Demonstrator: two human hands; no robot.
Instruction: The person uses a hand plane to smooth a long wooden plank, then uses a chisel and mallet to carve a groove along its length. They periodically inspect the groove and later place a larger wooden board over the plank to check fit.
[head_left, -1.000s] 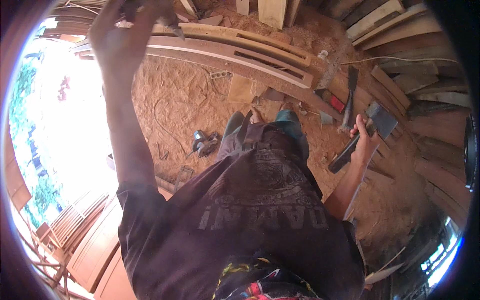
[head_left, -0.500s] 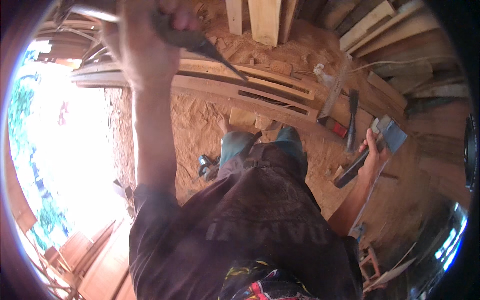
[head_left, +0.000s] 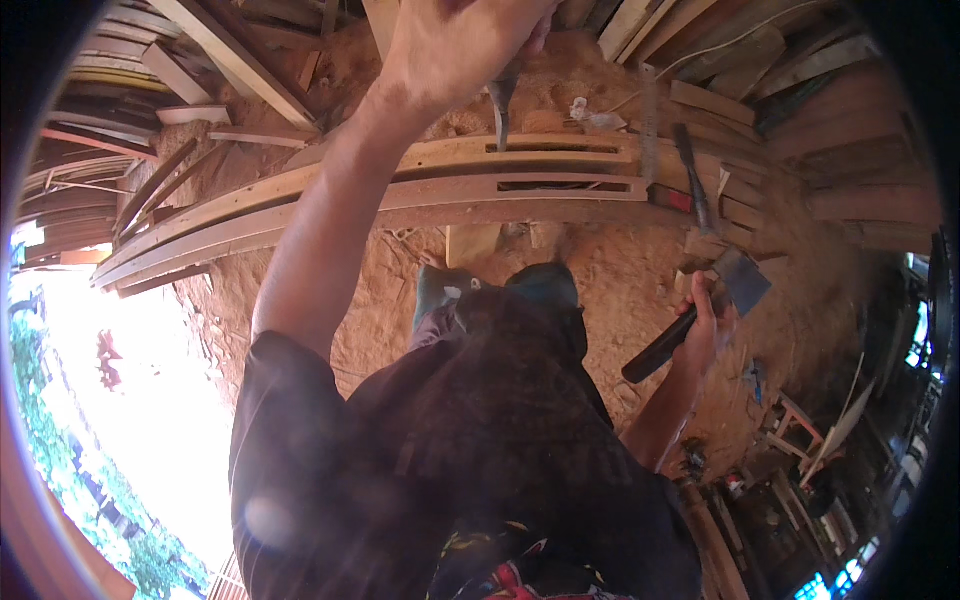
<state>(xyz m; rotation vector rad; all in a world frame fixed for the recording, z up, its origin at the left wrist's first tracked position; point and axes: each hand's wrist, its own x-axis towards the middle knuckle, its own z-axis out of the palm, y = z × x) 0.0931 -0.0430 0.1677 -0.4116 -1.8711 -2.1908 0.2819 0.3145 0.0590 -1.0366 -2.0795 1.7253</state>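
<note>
My left hand (head_left: 460, 50), at the top of the view, is closed round a chisel (head_left: 502, 105) whose handle is mostly hidden in the fist. The chisel points down, its tip at the left end of a long slot in the far wooden board (head_left: 430, 152). A second slotted board (head_left: 450, 192) lies alongside it, nearer to me. To the right, my right hand (head_left: 703, 325) grips a hatchet (head_left: 744, 280) by its dark handle just below the head. The broad, flat metal head points away from me, apart from the boards.
On the boards' right end lie a metal square (head_left: 649, 115) with a dark and red stock and a dark long-handled tool (head_left: 690, 170). A wood block (head_left: 472, 243) sits by my feet. Timber (head_left: 235, 60) is stacked beyond, and sawdust covers the ground.
My left hand has moved right with the chisel, bringing its tip to the far board's slot and turning it more upright. The view has shifted; my right hand still holds the hatchet.
</note>
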